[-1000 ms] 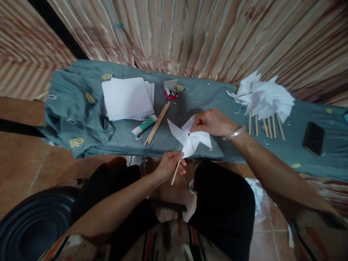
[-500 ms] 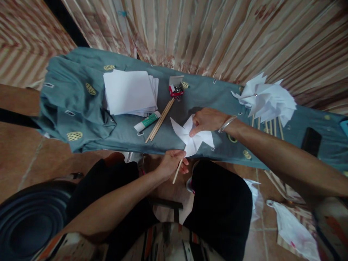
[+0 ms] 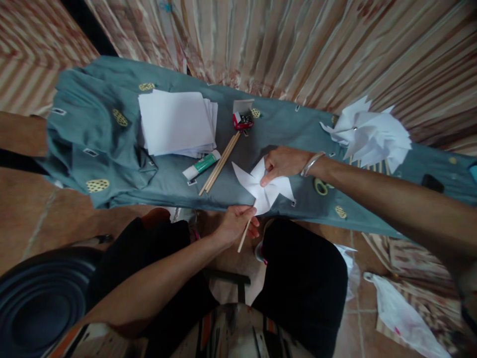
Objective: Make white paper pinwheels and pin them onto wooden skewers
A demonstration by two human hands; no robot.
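Observation:
A white paper pinwheel [image 3: 263, 199] lies at the table's front edge, with a thin wooden stick [image 3: 244, 236] coming out below it toward me. My left hand [image 3: 238, 223] is closed around the stick just under the lowest blade. With thumb and fingers, my right hand [image 3: 279, 166] presses on the pinwheel's centre; whatever may be under the thumb is hidden. To the left lie several loose wooden sticks [image 3: 220, 166] and a green and white glue stick [image 3: 201, 165]. Behind them stands an open small red box [image 3: 243, 119] of shiny metal pins.
A stack of white paper [image 3: 175, 124] lies on the left of the cloth-covered table [image 3: 179, 191]. Finished-looking pinwheels on sticks [image 3: 376, 132] are piled at the right. Green-handled scissors [image 3: 320, 186] and a dark phone [image 3: 432, 183] lie near my right arm. A round dark stool [image 3: 40, 308] stands lower left.
The view has shifted slightly, and the scissors beside my right wrist show more. My right forearm now covers more of the phone. Both hands keep their hold on the pinwheel and stick.

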